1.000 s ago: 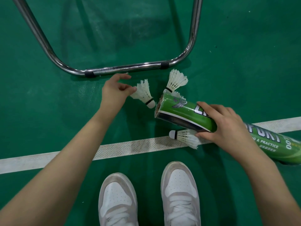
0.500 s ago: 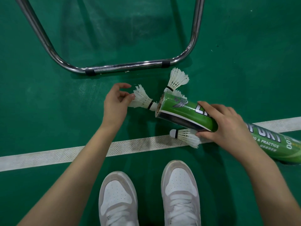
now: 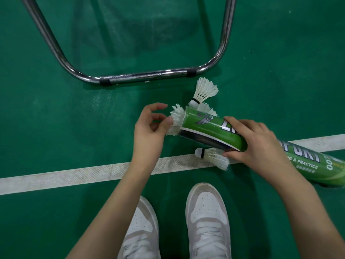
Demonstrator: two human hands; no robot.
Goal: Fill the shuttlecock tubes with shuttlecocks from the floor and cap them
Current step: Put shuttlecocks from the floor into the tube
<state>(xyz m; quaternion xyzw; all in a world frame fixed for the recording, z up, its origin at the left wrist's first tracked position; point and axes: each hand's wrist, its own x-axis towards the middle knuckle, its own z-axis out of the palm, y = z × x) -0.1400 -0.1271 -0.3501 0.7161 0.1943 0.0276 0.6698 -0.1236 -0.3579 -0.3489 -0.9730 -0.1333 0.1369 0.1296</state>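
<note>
Head cam, near to far: two white sneakers (image 3: 188,221) at the bottom edge, then the white court line (image 3: 74,174) on the green floor. On that line lies one shuttlecock (image 3: 212,156), cork pointing left, partly under the tube. Right hand (image 3: 257,146) is wrapped around the green shuttlecock tube (image 3: 211,129), fingers curled over its top, thumb under it; the tube lies tilted w/ its open mouth to the left. Left hand (image 3: 149,128) pinches the feather skirt of a 2nd shuttlecock (image 3: 176,121) btw thumb and a finger, other fingers half open; its cork end is already inside the mouth. Behind the tube stands a 3rd shuttlecock (image 3: 203,90), feathers up, and one more is mostly hidden by the tube. Farthest is a chrome chair frame (image 3: 149,75).

Handling, my judgement: shuttlecocks are very light and feathers break easily, so push softly at the skirt rim, no squeeze. Tube looks like thin stiff cardboard w/ smooth surface; hold mid-body, firm but not crushing.
</note>
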